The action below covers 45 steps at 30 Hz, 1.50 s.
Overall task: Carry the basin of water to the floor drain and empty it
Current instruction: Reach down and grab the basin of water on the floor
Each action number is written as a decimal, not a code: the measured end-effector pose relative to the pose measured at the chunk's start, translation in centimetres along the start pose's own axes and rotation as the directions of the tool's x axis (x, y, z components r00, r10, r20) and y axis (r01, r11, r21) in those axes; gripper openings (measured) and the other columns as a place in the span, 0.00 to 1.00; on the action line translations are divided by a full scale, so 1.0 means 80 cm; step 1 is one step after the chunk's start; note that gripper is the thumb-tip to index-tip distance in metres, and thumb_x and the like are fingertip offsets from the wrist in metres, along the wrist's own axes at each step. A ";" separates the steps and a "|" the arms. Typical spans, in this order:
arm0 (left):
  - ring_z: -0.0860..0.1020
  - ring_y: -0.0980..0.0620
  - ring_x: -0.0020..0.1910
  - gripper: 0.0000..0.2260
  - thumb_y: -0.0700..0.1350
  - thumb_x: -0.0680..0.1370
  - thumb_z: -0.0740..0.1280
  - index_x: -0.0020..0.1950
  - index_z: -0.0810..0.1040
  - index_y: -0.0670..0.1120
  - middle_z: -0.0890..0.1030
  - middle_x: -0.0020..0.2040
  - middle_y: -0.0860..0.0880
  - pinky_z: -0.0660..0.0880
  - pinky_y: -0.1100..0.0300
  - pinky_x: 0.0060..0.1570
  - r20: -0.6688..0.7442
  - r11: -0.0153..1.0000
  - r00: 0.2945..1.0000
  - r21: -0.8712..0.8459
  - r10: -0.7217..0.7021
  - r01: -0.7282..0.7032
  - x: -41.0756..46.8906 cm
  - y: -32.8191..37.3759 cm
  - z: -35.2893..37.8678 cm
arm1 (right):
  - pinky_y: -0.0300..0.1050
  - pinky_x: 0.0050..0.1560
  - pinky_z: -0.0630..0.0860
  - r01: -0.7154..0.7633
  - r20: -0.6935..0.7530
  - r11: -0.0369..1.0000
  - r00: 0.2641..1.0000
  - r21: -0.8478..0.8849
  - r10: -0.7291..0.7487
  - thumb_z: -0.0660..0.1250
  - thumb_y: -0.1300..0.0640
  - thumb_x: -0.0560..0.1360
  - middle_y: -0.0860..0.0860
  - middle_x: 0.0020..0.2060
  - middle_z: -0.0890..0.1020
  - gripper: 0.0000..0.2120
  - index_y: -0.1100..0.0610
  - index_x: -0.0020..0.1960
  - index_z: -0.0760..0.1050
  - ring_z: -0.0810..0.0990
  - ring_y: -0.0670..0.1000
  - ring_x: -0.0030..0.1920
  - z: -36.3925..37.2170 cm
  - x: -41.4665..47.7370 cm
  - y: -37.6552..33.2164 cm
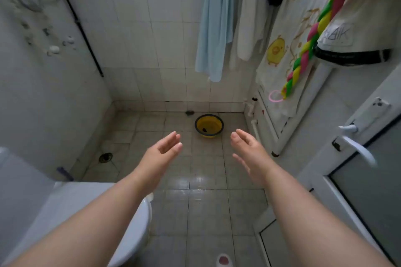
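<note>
A yellow basin with a dark rim sits on the tiled floor near the far wall, with water and a small dark object inside. The round floor drain lies on the floor at the left, close to the left wall. My left hand and my right hand are both stretched forward above the floor, palms facing each other, fingers apart, holding nothing. Both hands are nearer to me than the basin and do not touch it.
A white toilet stands at the lower left. Towels hang on the far wall and a printed towel at the right. A white door with a handle is at the right. A slipper tip shows at the bottom.
</note>
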<state>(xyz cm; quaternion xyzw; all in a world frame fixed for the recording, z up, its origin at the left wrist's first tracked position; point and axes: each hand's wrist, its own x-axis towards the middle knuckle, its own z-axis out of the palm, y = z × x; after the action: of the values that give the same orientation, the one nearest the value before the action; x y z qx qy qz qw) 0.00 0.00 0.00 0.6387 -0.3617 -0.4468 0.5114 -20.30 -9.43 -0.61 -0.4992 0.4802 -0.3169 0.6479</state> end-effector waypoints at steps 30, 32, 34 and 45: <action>0.71 0.59 0.63 0.24 0.44 0.78 0.65 0.73 0.66 0.46 0.73 0.69 0.52 0.64 0.63 0.64 -0.076 0.996 0.994 -0.042 -0.079 0.076 0.453 0.055 0.057 | 0.50 0.71 0.65 -0.075 -0.003 0.997 0.997 -0.033 0.075 0.63 0.45 0.74 0.50 0.72 0.66 0.30 0.51 0.73 0.60 0.67 0.50 0.70 -0.077 0.439 -0.112; 0.70 0.59 0.63 0.24 0.45 0.78 0.64 0.74 0.65 0.46 0.73 0.69 0.53 0.64 0.63 0.63 -0.052 0.997 0.996 -0.028 -0.071 0.069 0.489 0.058 0.052 | 0.50 0.71 0.65 -0.072 -0.020 0.997 0.997 -0.041 0.071 0.63 0.45 0.74 0.50 0.72 0.66 0.30 0.52 0.73 0.60 0.67 0.50 0.70 -0.070 0.472 -0.117; 0.70 0.60 0.64 0.24 0.45 0.78 0.64 0.74 0.65 0.47 0.73 0.70 0.53 0.64 0.63 0.64 -0.033 0.997 0.997 -0.016 -0.071 0.070 0.526 0.061 0.045 | 0.48 0.70 0.66 -0.073 -0.044 0.996 0.997 -0.044 0.071 0.63 0.45 0.75 0.51 0.72 0.66 0.30 0.53 0.74 0.59 0.67 0.49 0.70 -0.062 0.503 -0.124; 0.70 0.56 0.68 0.25 0.47 0.77 0.66 0.73 0.66 0.49 0.75 0.65 0.56 0.63 0.51 0.72 0.035 0.990 0.989 -0.009 -0.143 0.144 0.709 0.068 -0.001 | 0.45 0.67 0.65 -0.136 -0.150 0.988 0.981 -0.067 0.125 0.61 0.47 0.76 0.51 0.73 0.65 0.29 0.53 0.74 0.59 0.65 0.51 0.72 -0.028 0.630 -0.135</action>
<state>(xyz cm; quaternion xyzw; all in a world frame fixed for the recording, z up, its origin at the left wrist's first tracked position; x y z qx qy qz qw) 19.26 -53.31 -6.10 0.6523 -0.3210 -0.4955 0.4753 -4.58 -58.31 -5.87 -0.4668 0.5699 -0.2904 0.6107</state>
